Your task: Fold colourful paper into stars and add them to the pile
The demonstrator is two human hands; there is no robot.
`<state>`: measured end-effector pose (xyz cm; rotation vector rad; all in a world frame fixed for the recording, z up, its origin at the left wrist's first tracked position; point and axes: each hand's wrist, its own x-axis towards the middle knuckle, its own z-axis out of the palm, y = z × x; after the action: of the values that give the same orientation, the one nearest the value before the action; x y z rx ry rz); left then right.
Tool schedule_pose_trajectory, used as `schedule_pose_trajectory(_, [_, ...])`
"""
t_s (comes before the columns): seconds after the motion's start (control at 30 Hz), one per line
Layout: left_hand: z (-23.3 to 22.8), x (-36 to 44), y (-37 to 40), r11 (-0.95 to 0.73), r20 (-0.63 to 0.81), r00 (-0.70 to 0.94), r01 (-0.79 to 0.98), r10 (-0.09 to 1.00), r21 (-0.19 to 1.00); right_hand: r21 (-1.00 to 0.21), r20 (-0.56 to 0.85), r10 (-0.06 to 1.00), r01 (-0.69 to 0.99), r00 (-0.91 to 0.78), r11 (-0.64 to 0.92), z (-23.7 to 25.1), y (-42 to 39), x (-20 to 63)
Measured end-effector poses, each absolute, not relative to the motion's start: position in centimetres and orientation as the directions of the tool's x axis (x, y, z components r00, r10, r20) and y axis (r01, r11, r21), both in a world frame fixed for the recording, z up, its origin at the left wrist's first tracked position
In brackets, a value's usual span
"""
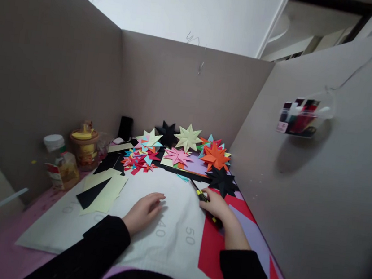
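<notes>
Grey cardboard walls box in a desk with a white mat (pixel 173 242). At the left stand a bottle (pixel 61 165) of yellowish liquid and a capped jar (pixel 84 146); a clear holder (pixel 299 117) on the right wall carries dark and red items. Her left hand (pixel 143 211) rests flat and loose on the mat. Her right hand (pixel 215 205) grips a yellow-and-black tool (pixel 201 194), just before the paper stars (pixel 189 137).

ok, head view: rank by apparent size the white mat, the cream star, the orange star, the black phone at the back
1. White mat, largest by far.
2. Cream star and orange star: look about alike, so no ranking between them.
3. Black phone, smallest, though it stands farthest back, which shrinks it.
</notes>
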<state>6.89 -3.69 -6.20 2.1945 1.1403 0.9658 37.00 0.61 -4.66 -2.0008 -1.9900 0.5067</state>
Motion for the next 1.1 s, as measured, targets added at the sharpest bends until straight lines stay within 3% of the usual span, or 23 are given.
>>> schedule_pose_trajectory(0.13, [-5.7,7.1,-3.8,-0.528,0.357,0.401,0.499,0.843,0.687,-0.479,0.013,0.997,0.876,0.075,-0.060,-3.6,-0.1,36.9])
schedule_pose_trajectory(0.3, [-5.3,7.1,-4.2,-0.590,0.378,0.468,0.489,0.799,0.642,-0.350,0.050,0.999,0.936,-0.019,0.035,-1.8,2.2,35.5])
schedule_pose_trajectory(0.4, [-5.1,7.0,-4.4,-0.603,0.366,0.498,0.487,0.786,0.632,-0.286,0.022,0.999,0.958,0.034,-0.027,-1.2,6.0,34.5])
schedule_pose_trajectory(0.63, [-5.1,6.7,-4.5,-0.596,0.352,0.496,0.516,0.794,0.616,-0.252,0.107,0.983,0.960,0.152,-0.121,-2.5,11.9,33.5])
schedule_pose_trajectory(0.83, [-5.2,6.7,-4.4,-0.598,0.348,0.504,0.512,0.790,0.616,-0.256,0.212,0.970,0.965,0.119,-0.062,-1.7,10.2,35.3])
schedule_pose_trajectory(0.97, [-5.3,7.1,-4.2,-0.601,0.347,0.509,0.513,0.788,0.614,-0.260,0.114,0.992,0.965,0.056,-0.025,0.4,7.7,40.0])
schedule_pose_trajectory(1.1, [-5.3,7.6,-4.2,-0.612,0.321,0.548,0.509,0.773,0.606,-0.225,-0.079,0.991,0.966,0.110,-0.125,0.1,3.7,43.9])
